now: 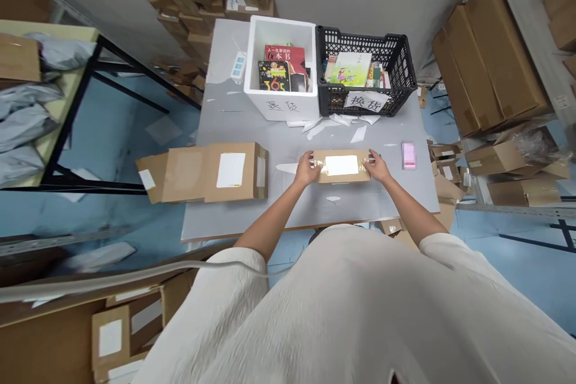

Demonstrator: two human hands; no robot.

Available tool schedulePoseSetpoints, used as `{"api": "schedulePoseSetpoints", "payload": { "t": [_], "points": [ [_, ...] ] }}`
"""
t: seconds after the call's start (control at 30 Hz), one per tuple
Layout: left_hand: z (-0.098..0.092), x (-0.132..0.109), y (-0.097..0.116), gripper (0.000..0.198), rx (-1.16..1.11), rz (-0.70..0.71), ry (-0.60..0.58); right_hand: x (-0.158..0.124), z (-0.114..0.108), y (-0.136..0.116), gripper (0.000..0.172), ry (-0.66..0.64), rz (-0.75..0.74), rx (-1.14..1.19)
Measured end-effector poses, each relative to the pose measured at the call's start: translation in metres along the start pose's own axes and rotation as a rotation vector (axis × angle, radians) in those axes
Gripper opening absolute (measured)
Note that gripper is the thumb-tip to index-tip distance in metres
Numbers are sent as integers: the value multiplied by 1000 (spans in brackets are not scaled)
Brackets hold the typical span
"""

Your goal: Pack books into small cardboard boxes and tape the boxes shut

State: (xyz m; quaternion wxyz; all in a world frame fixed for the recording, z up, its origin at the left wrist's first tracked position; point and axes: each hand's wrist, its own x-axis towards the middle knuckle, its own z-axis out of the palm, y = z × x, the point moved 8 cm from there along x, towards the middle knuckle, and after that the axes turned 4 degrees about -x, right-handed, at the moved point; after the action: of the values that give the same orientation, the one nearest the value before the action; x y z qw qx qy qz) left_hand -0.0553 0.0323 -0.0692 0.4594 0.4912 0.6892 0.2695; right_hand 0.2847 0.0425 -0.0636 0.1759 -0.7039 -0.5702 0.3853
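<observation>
Your two hands hold one cardboard box (342, 167) toward the front of the grey table (279, 216), a margin of tabletop separating it from the front edge. Your left hand (306, 170) has its fingers clamped on the box's left end, thumb on top; your right hand (377, 167) clamps the right end likewise. To your left, a strip of tabletop lies between the hand and three brown cartons (236, 173) in a row, the outermost reaching past the table's left edge. To your right, one phone (408, 156) with a pink screen lies near the right edge. Behind the box, torn paper scraps (339, 120) border two side-by-side containers: a smooth-walled white bin (281, 105) and a black lattice-sided crate (321, 72), both holding books (351, 69). The held box is rectangular, long and low, with glossy tape near both ends and one white label (335, 163) on top.
</observation>
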Motion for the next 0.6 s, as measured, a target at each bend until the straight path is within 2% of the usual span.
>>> {"api": "schedulePoseSetpoints", "payload": {
  "t": [0.13,0.33,0.43,0.53,0.6],
  "points": [
    [2,5,7,92,88,66,-37,5,2,-9,92,-36,-37,-27],
    [10,10,11,93,191,37,-144,5,-1,-18,81,-32,-60,-152],
    [5,12,24,76,136,39,-58,2,-10,-25,67,37,-65,-131],
    [-7,10,40,44,84,95,95,-2,-21,-34,47,127,-86,-62],
    [-11,8,42,25,68,91,141,-6,-25,-37,40,167,-84,-52]
  ]
}}
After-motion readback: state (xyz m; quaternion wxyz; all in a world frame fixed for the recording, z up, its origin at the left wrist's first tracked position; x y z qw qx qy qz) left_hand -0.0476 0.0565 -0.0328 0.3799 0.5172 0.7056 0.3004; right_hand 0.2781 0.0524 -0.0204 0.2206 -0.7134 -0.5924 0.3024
